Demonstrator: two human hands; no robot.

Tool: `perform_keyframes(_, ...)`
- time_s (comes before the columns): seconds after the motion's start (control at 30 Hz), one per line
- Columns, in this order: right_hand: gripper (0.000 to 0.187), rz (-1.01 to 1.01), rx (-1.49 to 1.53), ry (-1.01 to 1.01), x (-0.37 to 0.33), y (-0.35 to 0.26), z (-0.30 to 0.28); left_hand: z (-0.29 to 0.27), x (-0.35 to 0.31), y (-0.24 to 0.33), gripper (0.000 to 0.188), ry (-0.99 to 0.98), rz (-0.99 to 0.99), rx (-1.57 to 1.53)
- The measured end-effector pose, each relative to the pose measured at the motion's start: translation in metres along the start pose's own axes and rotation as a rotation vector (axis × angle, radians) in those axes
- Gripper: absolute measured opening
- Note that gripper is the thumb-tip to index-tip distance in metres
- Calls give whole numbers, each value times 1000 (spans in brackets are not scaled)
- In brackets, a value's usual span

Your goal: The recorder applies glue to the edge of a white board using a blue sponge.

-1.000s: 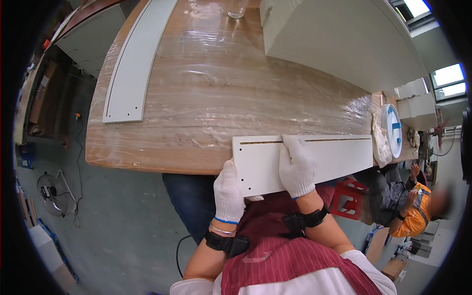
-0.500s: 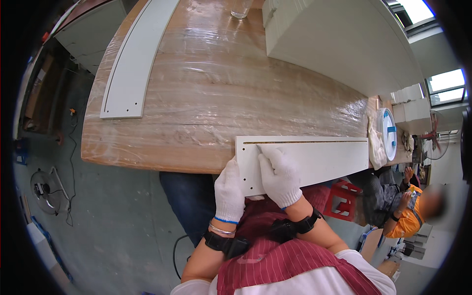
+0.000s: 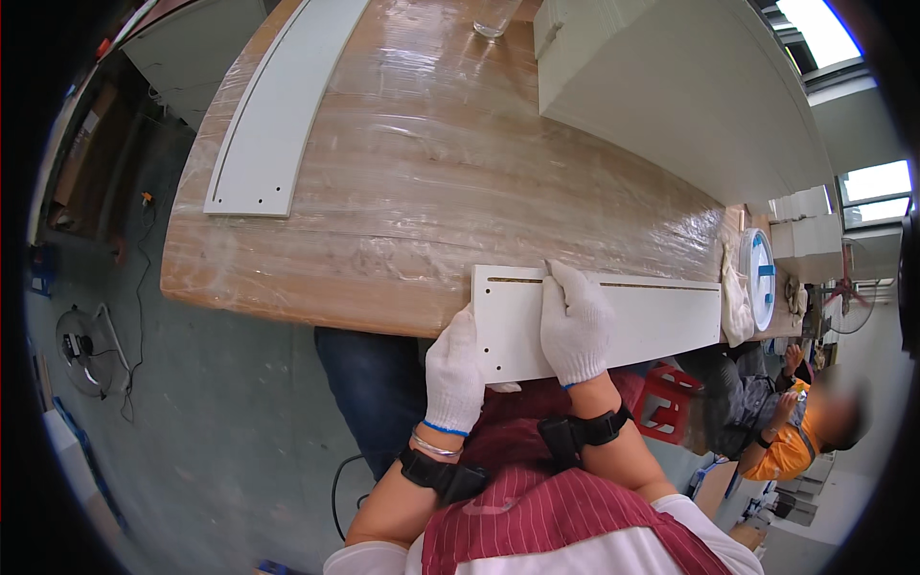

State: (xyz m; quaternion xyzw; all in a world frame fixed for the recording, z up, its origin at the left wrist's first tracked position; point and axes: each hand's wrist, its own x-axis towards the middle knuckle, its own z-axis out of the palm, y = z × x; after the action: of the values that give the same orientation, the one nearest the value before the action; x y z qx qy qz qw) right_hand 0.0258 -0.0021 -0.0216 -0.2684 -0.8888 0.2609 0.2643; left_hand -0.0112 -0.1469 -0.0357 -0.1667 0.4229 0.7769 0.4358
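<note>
A long white panel [image 3: 661,321] lies along the near edge of the table, with a brown-looking groove along its far side and several small dark holes near its left end. My left hand [image 3: 455,369], in a white knit glove, grips the panel's left end, with its fingers partly hidden. My gloved right hand [image 3: 575,326] rests over the panel with thumb and forefinger pinched at the groove. A small thin grey tip shows at those fingertips; most of it is hidden, so its kind is unclear.
Clear film covers the wooden table [image 3: 412,182]. A similar white panel [image 3: 273,125] lies at far left; a stack of white boards [image 3: 661,105] and a glass [image 3: 494,17] stand farther back. At right are a cloth [image 3: 736,297], a round white lid [image 3: 760,278] and a person in orange [image 3: 786,436].
My right hand has moved right along the groove, away from the panel's left end. My left hand keeps its grip there. The whole view has shifted slightly.
</note>
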Motion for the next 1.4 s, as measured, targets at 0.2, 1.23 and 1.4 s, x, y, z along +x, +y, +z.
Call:
perform_keyframes(0.2, 24, -110, -9, -354, -6, -44, 14, -10, 13, -13, 47, 77, 304, 379)
perform_keyframes(1.23, 24, -267, -18, -371, 24, -23, 11, -6, 6, 3, 69, -206, -2, -108)
perform_keyframes(1.4, 28, -374, -93, -499, -2, -19, -7, -11, 9, 20, 95, -382, -177, -378)
